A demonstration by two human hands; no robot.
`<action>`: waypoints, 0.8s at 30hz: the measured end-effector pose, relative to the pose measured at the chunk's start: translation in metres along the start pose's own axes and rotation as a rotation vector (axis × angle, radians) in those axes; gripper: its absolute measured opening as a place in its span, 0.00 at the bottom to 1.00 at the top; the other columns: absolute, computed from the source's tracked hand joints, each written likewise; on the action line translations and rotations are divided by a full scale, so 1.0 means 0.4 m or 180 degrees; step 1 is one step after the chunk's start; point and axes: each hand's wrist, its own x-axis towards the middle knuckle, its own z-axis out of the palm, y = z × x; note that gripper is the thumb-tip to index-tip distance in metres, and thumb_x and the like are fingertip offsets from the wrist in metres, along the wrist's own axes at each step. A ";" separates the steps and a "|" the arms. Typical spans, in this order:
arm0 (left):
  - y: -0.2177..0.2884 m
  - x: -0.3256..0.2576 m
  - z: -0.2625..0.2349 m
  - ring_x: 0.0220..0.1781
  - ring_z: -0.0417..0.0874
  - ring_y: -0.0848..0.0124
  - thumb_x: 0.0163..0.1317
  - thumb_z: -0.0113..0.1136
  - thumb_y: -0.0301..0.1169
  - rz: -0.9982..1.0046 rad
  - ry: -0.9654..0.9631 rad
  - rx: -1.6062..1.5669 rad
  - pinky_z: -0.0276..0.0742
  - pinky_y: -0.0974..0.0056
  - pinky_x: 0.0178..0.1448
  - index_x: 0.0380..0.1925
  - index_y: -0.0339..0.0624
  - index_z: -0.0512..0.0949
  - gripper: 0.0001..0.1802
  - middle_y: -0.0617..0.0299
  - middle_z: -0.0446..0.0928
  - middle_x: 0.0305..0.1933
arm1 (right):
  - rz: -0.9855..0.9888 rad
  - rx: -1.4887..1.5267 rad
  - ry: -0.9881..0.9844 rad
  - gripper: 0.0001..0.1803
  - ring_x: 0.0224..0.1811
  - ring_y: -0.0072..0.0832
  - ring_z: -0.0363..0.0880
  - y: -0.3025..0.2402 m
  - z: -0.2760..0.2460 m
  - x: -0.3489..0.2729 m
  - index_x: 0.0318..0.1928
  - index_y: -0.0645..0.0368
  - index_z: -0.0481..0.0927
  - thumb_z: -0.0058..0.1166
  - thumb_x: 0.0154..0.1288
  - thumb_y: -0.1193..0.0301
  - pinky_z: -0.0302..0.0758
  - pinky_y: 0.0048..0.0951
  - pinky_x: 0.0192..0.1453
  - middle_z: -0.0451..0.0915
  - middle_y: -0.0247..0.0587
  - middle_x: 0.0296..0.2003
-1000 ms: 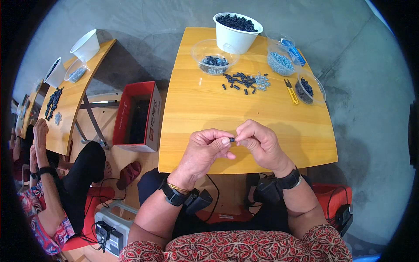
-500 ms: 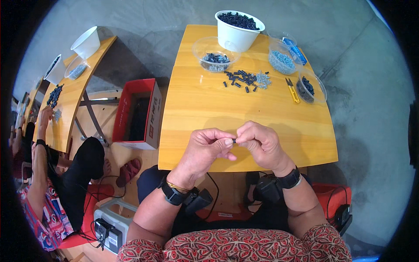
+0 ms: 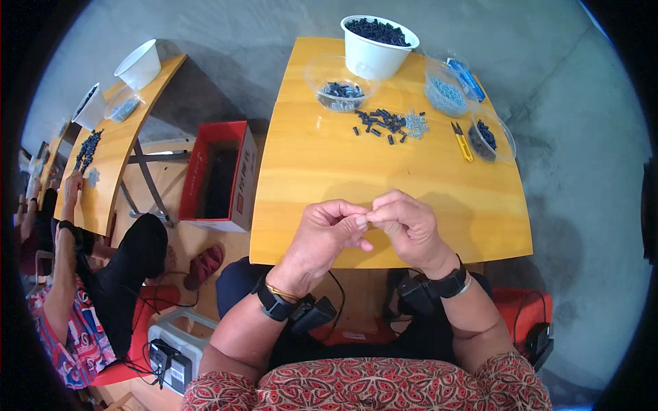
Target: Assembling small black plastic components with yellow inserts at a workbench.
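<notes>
Over the near part of the table, my left hand [image 3: 327, 231] and my right hand [image 3: 412, 231] meet fingertip to fingertip. Both are closed in a pinch. A small black plastic part showed between them a moment ago; now the fingers hide it almost wholly. What else my right fingertips hold is too small to make out. Beyond the hands lies a loose pile of black plastic parts [image 3: 381, 123], next to a small heap of silvery metal pieces [image 3: 416, 124], probably screws.
At the table's [image 3: 322, 171] far side stand a white bucket [image 3: 373, 60] of black parts and a clear bowl [image 3: 340, 103] of mixed pieces. Rightward are tubs of metal pieces [image 3: 447, 96] and black parts [image 3: 485, 140], and yellow snips [image 3: 462, 142]. A red box [image 3: 218, 175] and a co-worker's table [image 3: 137, 120] are left.
My right fingertips have closed in against the left ones, covering the black part that showed between them. The whole view has shifted slightly.
</notes>
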 end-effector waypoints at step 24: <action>-0.031 0.016 0.016 0.29 0.75 0.77 0.55 0.54 0.20 0.0348 0.0271 0.0448 0.79 0.70 0.35 0.32 0.34 0.76 0.05 0.61 0.76 0.30 | 0.0417 -0.0515 0.0094 0.03 0.25 0.37 0.71 -0.004 -0.007 -0.021 0.27 0.62 0.72 0.52 0.50 0.80 0.68 0.31 0.29 0.71 0.43 0.23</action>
